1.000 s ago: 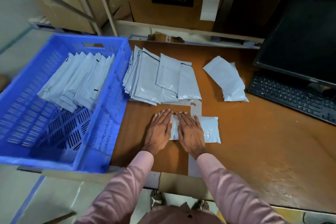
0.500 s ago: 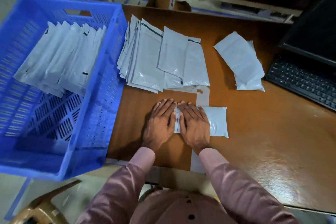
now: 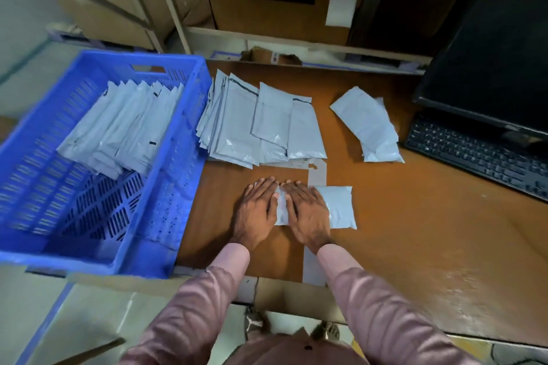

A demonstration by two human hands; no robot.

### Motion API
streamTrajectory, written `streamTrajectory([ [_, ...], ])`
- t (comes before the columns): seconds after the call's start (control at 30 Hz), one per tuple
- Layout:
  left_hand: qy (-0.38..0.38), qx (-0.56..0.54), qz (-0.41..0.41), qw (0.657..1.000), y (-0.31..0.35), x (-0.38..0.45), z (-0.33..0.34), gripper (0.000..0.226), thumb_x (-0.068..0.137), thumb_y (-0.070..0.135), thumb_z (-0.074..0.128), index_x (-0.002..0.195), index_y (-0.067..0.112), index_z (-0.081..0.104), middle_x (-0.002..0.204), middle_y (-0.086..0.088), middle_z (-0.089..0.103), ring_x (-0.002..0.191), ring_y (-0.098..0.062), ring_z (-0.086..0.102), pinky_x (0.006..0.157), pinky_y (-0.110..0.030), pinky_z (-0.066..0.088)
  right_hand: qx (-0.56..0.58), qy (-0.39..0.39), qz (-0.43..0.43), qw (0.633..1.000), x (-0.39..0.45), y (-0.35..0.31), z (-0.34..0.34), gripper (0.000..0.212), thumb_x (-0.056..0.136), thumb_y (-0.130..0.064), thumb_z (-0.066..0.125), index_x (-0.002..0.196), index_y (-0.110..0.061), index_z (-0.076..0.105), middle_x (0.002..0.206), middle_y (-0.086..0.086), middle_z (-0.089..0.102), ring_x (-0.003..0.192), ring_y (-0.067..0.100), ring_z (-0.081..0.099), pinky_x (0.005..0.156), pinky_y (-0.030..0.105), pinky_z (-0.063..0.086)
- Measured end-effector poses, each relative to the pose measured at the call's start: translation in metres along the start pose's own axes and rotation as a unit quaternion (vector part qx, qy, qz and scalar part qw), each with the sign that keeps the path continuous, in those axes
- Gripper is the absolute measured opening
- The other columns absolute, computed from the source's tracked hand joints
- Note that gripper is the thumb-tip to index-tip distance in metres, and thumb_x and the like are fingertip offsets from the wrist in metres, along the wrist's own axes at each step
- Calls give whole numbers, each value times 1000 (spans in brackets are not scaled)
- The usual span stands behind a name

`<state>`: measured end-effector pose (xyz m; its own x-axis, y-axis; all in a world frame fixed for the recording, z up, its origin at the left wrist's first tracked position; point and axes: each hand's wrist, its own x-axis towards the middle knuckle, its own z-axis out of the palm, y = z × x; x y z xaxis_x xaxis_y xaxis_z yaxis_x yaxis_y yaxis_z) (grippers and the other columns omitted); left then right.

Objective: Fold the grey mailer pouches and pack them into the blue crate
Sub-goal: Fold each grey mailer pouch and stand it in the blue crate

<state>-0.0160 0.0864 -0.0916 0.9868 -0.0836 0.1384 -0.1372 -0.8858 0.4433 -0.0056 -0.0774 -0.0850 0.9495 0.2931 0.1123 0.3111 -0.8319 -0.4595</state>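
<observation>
A folded grey mailer pouch (image 3: 338, 207) lies on the brown table near its front edge. My left hand (image 3: 257, 210) and my right hand (image 3: 305, 212) lie flat side by side on the pouch's left part, fingers straight, pressing it down. A spread pile of unfolded grey pouches (image 3: 258, 124) sits just behind my hands. To the left stands the blue crate (image 3: 166, 187), with several folded pouches (image 3: 121, 130) leaning in a row at its far end. Two more pouches (image 3: 370, 124) lie apart at the back right.
A black keyboard (image 3: 477, 154) and a dark monitor (image 3: 492, 68) occupy the right side of the table (image 3: 430, 231). Cardboard boxes (image 3: 275, 0) stand on a shelf behind. A grey tape strip (image 3: 316, 176) runs along the table under the pouch.
Both hands stay flat on the folded pouch in the same spot. Only the head camera has tilted down and then back up.
</observation>
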Motion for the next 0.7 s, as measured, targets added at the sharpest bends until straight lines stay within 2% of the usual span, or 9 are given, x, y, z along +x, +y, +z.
streamTrajectory([
  [0.1, -5, 44, 3, 999, 20, 4, -3, 64, 106, 39, 16, 150, 12, 54, 157, -3, 49, 152, -18, 35, 129, -43, 16, 10, 26, 4, 1000, -5, 9, -12, 57, 106, -40, 24, 148, -17, 56, 152, 4, 55, 147, 22, 44, 126, 42, 27],
  [0.23, -6, 22, 29, 999, 46, 8, 9, 62, 108, 39, 17, 151, 12, 52, 158, -4, 48, 153, -19, 34, 128, -40, 22, -70, 42, 4, 997, -15, 35, -18, 53, 108, -34, 29, 146, -12, 57, 149, 8, 58, 146, 25, 45, 125, 46, 28],
  [0.3, 0, 23, 30, 999, 47, 4, 20, 58, 108, 35, 21, 149, 11, 54, 155, -6, 52, 149, -21, 41, 127, -38, 24, -93, 36, 2, 995, -19, 42, -16, 54, 107, -32, 28, 147, -10, 56, 149, 10, 58, 145, 26, 47, 125, 47, 29],
  [0.4, 21, 20, 43, 999, 44, 4, 26, 51, 108, 29, 29, 146, 10, 57, 150, -7, 57, 144, -22, 48, 126, -38, 27, -84, 45, -5, 995, -19, 47, -12, 56, 105, -32, 28, 146, -7, 57, 148, 11, 59, 141, 26, 52, 123, 45, 33],
  [0.57, 23, 26, 39, 999, 41, 7, 31, 54, 110, 31, 22, 152, 12, 51, 157, -4, 49, 149, -18, 40, 127, -39, 25, -66, 58, -11, 996, -17, 51, -9, 61, 110, -37, 18, 147, -8, 56, 150, 9, 57, 142, 24, 51, 122, 45, 35],
  [0.7, 9, 42, 37, 998, 37, 8, 37, 51, 110, 30, 28, 153, 13, 49, 160, -2, 45, 151, -16, 37, 128, -39, 24, -52, 68, -11, 996, -15, 52, -6, 49, 110, -31, 31, 146, -11, 57, 151, 6, 56, 143, 21, 49, 124, 41, 31],
])
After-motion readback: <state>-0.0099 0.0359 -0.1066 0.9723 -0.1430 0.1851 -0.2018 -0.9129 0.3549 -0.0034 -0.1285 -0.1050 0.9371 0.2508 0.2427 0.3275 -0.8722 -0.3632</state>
